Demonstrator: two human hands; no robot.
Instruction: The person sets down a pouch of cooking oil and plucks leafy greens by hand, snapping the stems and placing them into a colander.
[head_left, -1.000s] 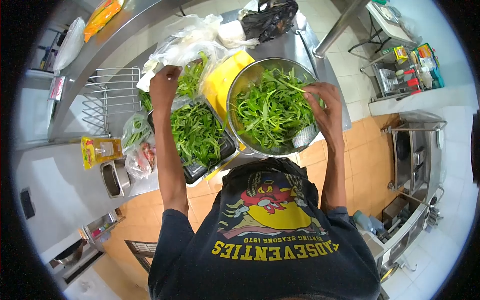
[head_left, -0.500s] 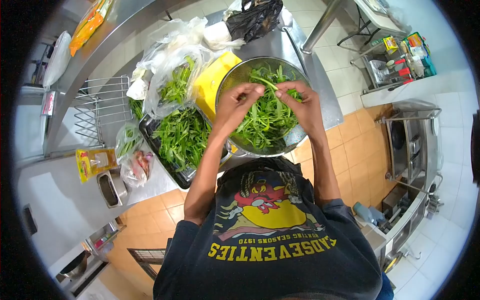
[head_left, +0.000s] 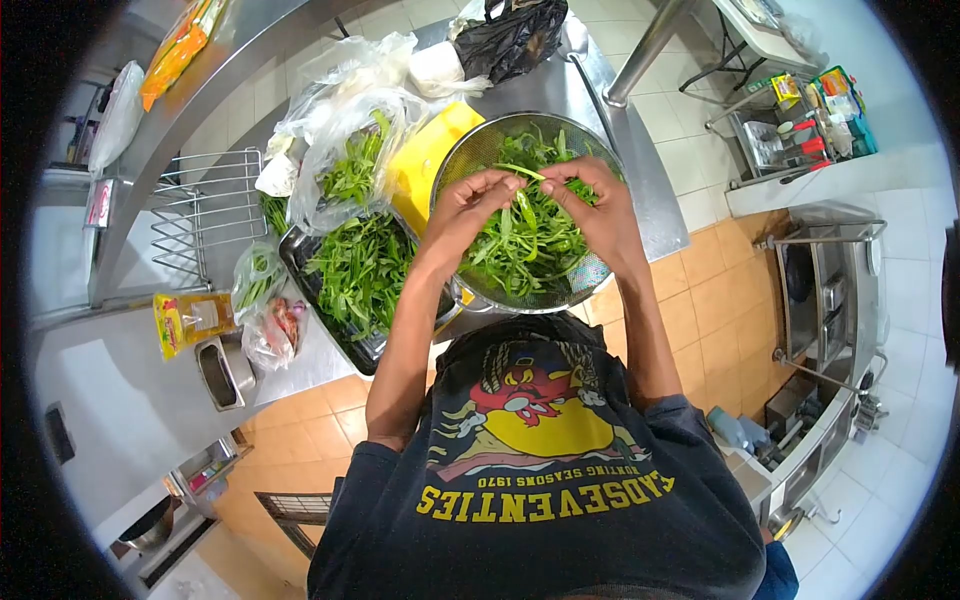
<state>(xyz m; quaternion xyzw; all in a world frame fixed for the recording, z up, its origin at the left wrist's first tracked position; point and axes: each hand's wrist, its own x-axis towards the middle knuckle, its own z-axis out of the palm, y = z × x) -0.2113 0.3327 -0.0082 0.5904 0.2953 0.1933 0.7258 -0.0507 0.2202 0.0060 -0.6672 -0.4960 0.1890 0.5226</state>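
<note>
My left hand [head_left: 470, 212] and my right hand [head_left: 598, 208] meet over a round mesh strainer [head_left: 590, 290]. A pale green vegetable stem [head_left: 522, 171] stretches between them, its ends pinched by the thumb and fingers of each hand. Below lie loose leafy greens [head_left: 535, 245], which look like water spinach, inside the strainer. To the left, a black tray [head_left: 352, 350] holds a heap of similar greens [head_left: 362, 270]. Between tray and strainer stands a yellow container or board [head_left: 425, 160], partly hidden.
Behind the tray, clear plastic bags [head_left: 345, 110] hold more greens. A black plastic bag [head_left: 510, 40] and a ladle [head_left: 580, 55] lie at the table's far end. Small bags [head_left: 272, 335], a yellow packet [head_left: 190, 322] and a metal pan [head_left: 222, 375] sit left. A metal post [head_left: 640, 55] rises at right.
The stem has turned closer to level between my fingers. My left hand has shifted slightly, and a bright green piece now shows just below the fingers.
</note>
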